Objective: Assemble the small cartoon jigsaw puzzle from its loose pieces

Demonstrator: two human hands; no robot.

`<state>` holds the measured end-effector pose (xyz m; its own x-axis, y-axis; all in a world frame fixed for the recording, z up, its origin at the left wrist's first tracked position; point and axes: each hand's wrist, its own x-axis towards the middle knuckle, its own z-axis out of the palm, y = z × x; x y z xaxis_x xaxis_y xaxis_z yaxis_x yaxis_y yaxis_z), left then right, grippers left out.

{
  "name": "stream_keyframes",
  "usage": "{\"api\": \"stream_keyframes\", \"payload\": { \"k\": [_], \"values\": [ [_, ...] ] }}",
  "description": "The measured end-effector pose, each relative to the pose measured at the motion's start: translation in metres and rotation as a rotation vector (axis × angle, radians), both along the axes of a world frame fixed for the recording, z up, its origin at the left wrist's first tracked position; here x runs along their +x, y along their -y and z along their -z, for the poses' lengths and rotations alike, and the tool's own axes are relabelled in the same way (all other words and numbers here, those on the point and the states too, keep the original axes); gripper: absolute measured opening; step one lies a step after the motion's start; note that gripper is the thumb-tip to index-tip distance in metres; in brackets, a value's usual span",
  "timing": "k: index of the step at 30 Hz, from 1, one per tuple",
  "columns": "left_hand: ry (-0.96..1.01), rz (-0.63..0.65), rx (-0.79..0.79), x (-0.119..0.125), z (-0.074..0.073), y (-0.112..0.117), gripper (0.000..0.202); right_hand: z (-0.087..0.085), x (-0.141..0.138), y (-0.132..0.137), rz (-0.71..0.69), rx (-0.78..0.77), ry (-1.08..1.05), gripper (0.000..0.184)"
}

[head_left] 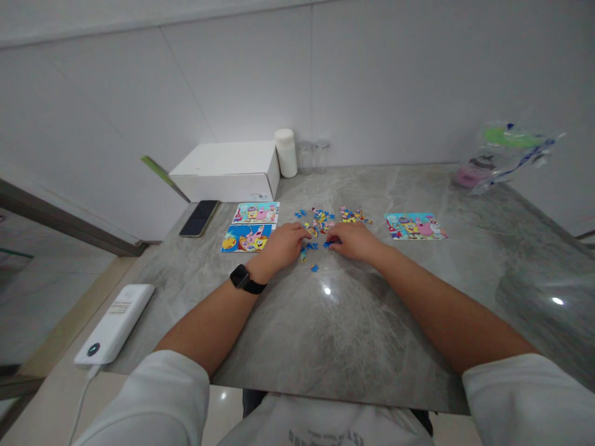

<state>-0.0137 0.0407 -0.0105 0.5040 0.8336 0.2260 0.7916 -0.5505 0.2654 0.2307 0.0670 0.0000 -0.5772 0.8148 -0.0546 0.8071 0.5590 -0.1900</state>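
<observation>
Loose jigsaw pieces [332,217] lie scattered in the middle of the grey marble table [334,322]. My left hand [283,243], with a black watch on its wrist, rests among them with fingers curled, the fingertips by a yellow piece. My right hand [352,239] lies just beside it, fingers pinched on a small blue piece [328,244]. A few blue pieces [310,249] lie between and below the hands. Two cartoon picture cards [251,226] sit left of the hands, and a third card [415,226] sits to the right.
A white box [227,168], a white jar [286,152] and two glass jars [313,156] stand at the back. A black phone [199,218] lies left of the cards. A white power bank [116,322] sits at the left edge. A plastic bag [504,155] lies far right.
</observation>
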Motion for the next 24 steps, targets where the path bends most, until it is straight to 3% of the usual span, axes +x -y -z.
{"api": "stream_keyframes", "payload": {
  "k": [8, 16, 24],
  "values": [
    [-0.012, 0.019, 0.009, -0.005, 0.003, -0.003, 0.039, -0.006, 0.004, -0.002, -0.041, -0.01, 0.044, 0.025],
    [-0.05, -0.029, -0.001, -0.005, -0.01, 0.002, 0.044, -0.003, 0.008, -0.007, -0.003, -0.007, 0.008, 0.043],
    [-0.079, 0.027, -0.004, -0.001, -0.011, 0.006, 0.042, -0.003, 0.019, -0.018, -0.051, -0.032, 0.042, 0.037]
  ]
}}
